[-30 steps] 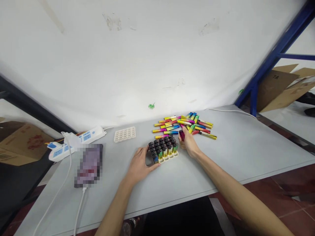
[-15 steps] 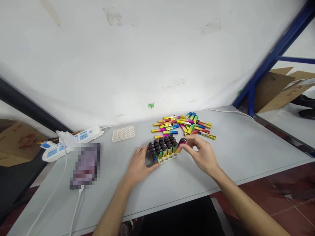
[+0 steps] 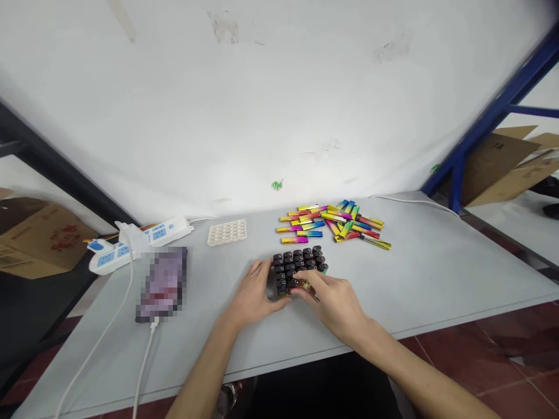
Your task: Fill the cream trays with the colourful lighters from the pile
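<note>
A block of lighters (image 3: 299, 259) with black tops stands upright in a pale tray, which is mostly hidden now behind the lighters and my hands. My left hand (image 3: 254, 297) is wrapped round the left side of this filled tray, thumb along its near edge. Between the thumb and fingers of my right hand (image 3: 334, 299) is one lighter (image 3: 293, 283), held at the front row beside the leftmost column. Beyond the tray lies a loose pile of shiny, multicoloured lighters (image 3: 312, 225), several of them crossed over each other.
An unfilled white tray (image 3: 227, 232) with rows of holes lies at the back left. A power strip (image 3: 148, 240) and a blurred phone (image 3: 162, 284) with a white cable (image 3: 146, 361) are further left. A wall (image 3: 271, 116) closes the back; a blue frame (image 3: 480, 128) stands right.
My right hand has moved left with the lighter, from beside the tray's right side to its front row. My left hand still holds the tray. The whole view has shifted slightly.
</note>
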`<state>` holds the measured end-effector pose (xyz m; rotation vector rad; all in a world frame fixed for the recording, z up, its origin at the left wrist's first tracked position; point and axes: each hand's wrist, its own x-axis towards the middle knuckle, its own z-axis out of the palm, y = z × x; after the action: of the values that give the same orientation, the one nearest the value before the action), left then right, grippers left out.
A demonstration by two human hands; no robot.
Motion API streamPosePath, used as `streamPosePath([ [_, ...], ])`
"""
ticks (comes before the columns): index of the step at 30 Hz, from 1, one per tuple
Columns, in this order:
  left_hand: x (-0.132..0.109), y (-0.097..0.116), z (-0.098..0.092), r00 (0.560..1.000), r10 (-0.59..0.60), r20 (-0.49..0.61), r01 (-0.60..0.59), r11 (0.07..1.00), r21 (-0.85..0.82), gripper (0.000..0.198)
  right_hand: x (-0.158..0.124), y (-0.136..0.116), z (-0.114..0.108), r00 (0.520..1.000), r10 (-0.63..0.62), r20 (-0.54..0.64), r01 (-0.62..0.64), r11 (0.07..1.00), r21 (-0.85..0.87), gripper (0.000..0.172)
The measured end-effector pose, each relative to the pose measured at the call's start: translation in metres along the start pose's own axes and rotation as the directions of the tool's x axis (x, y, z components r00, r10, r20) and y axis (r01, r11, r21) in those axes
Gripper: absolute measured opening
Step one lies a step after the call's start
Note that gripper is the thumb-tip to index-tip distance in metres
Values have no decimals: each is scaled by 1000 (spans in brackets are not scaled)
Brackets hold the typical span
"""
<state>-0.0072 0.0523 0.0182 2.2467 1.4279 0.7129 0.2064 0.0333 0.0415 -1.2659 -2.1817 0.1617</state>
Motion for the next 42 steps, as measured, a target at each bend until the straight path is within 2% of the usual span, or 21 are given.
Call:
streamPosePath([
  [9, 1, 3, 2, 999, -15, -32, 16, 998, 58, 72, -3, -9, 2, 997, 54, 47, -52, 998, -48, 15],
  [11, 1, 3, 2, 999, -9, -44, 13, 997, 79, 77, -1, -8, -5, 1000, 27, -4, -27, 1000, -12, 18],
  [13, 2, 4, 2, 999, -4, -53, 9, 996, 92, 83, 10, 2, -16, 993, 36, -113, -36, 999, 5, 25],
  [16, 3, 6, 3, 998, -4, -55, 10, 995, 97, 89, 39, 32, -30, 948, 152, -278, -161, 987, -8, 34],
  [17, 3, 7, 3, 999, -7, -52, 12, 995, 96, 90, 51, 45, -31, 942, 186, -279, -195, 981, -2, 35],
  [19, 4, 8, 4, 999, -21, -40, 25, 995, 95, 94, 71, 71, -26, 961, 187, -204, -187, 982, 22, 32],
  [21, 4, 7, 5, 999, -39, -29, 42, 995, 93, 97, 83, 90, -13, 994, 106, -38, -105, 994, 33, 27],
  [24, 3, 5, 6, 998, -64, -25, 66, 994, 83, 100, 85, 99, 6, 986, 51, 158, -39, 996, -82, 23],
  [26, 2, 3, 7, 997, -79, -26, 81, 994, 73, 101, 80, 96, 13, 973, 69, 219, -35, 987, -156, 25],
  [31, 3, -1, 7, 997, -83, -13, 83, 995, 51, 100, 71, 92, 19, 969, 123, 215, -81, 977, -197, 27],
  [34, 3, -2, 7, 996, -93, -11, 93, 994, 48, 98, 69, 97, 23, 965, 193, 175, -152, 963, -220, 26],
  [38, 2, -1, 6, 995, -94, -12, 95, 994, 51, 97, 67, 105, 26, 968, 203, 149, -161, 954, -255, 20],
  [40, 2, -1, 6, 996, -90, -11, 91, 994, 54, 96, 65, 106, 26, 973, 188, 135, -157, 964, -214, 18],
  [42, 2, -1, 6, 996, -91, -11, 91, 994, 59, 96, 65, 107, 25, 977, 198, 81, -191, 978, -82, 18],
])
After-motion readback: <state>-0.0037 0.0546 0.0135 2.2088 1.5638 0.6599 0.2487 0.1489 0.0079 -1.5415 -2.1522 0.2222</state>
